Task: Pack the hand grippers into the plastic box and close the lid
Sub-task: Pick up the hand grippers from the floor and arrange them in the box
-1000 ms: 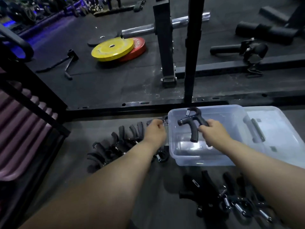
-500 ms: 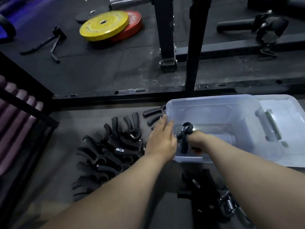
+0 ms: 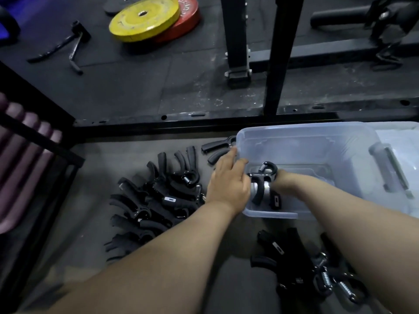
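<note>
The clear plastic box (image 3: 306, 137) stands open on the floor. My right hand (image 3: 280, 180) reaches down inside it and grips a black hand gripper (image 3: 267, 169) with a steel spring, low near the box's bottom by the left wall. My left hand (image 3: 226, 184) holds the box's left rim, thumb hooked over the edge. A pile of several black hand grippers (image 3: 158, 200) lies left of the box, and another pile (image 3: 313, 273) lies in front of it. One more gripper (image 3: 217, 148) lies just beyond my left fingers. The lid (image 3: 403, 141) lies to the box's right.
A black rack frame's base rail (image 3: 204, 120) and uprights (image 3: 235, 41) run just behind the box. Yellow and red weight plates (image 3: 145, 19) lie on the far floor, with a metal handle (image 3: 74, 44) to their left. A dark shelf with padded rolls (image 3: 27, 141) stands at the left.
My right hand has lowered the hand gripper from above the box's rim down into the box. My left hand has stayed at the box's left rim. The view has tilted downward.
</note>
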A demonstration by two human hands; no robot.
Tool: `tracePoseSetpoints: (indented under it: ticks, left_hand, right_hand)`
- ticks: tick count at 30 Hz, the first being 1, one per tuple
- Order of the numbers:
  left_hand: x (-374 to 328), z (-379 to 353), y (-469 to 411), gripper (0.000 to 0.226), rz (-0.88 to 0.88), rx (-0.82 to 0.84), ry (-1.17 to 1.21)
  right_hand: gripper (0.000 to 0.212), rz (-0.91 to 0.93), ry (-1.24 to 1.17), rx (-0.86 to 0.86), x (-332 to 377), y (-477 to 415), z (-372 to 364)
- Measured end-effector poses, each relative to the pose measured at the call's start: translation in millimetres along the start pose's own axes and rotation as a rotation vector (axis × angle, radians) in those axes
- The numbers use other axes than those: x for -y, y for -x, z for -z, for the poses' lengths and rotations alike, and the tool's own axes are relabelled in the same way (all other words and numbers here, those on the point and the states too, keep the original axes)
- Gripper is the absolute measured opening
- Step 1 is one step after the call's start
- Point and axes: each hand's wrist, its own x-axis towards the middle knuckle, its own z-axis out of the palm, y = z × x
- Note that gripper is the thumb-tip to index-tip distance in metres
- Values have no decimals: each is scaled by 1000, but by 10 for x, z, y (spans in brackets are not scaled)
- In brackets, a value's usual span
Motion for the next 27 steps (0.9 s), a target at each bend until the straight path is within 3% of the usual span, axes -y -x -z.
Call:
tracePoseSetpoints:
  ticks: [2,6,9,11,13,17,20,27]
  left_hand:
    - [22,-3,-6,44,7,19,5]
    - [69,19,43,51,-28,-47,68]
    - [270,63,145,51,154,-169,47]
    - [509,109,217,44,368,-71,-116]
    - [787,187,307,44,455,98,-307]
    - [1264,328,519,48,392,362,-584]
    - [1372,320,593,53,261,368,-705]
    - [1335,272,563,51,255,318,-753]
  right_hand:
    - [17,37,-163,-178,221,103,36]
    - [32,237,-496,-356,793,581,63]
    - [51,303,-433,-320,1066,812,-110]
    - [73,296,-367,-264,1136,900,-230]
    - [80,290,-262,-260,1106,955,-303]
    - [79,323,-254,-292,1010,1018,-348]
    - [76,326,-280,-291,1015,1025,-340]
    - [73,318,-353,-288,975,955,-369]
